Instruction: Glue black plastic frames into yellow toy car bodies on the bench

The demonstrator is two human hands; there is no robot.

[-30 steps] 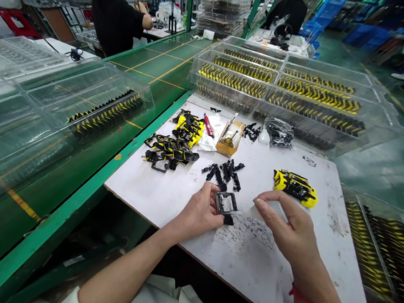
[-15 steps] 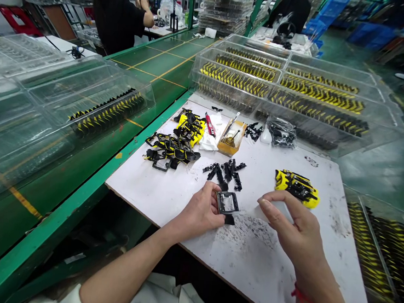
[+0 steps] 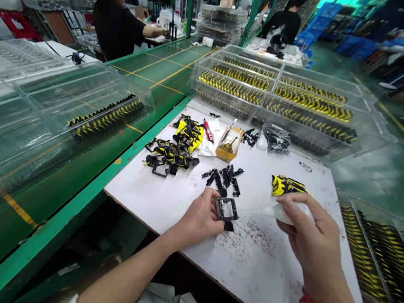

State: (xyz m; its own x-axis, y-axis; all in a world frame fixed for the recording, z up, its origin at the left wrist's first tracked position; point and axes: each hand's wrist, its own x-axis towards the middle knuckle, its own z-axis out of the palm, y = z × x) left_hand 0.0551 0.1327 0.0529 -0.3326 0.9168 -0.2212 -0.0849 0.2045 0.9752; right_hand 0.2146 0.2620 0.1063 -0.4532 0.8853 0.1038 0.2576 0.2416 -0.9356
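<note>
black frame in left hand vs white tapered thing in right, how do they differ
The black rectangular plastic frame is open in the middle, while the white tapered piece is pale and slightly blurred. The frame is squarish; the white piece is long, narrowing toward the frame. The frame sits at the fingers of the left hand; the white piece is gripped in the right hand. Both are held above the white work board.

Factory assembly floor: a long green conveyor bench (image 3: 159,67), stacked clear plastic trays (image 3: 207,80) of yellow-and-black moulded parts (image 3: 230,87), blue plastic crates (image 3: 320,16), and a black-shirted co-worker (image 3: 117,30) at a neighbouring station.
</note>
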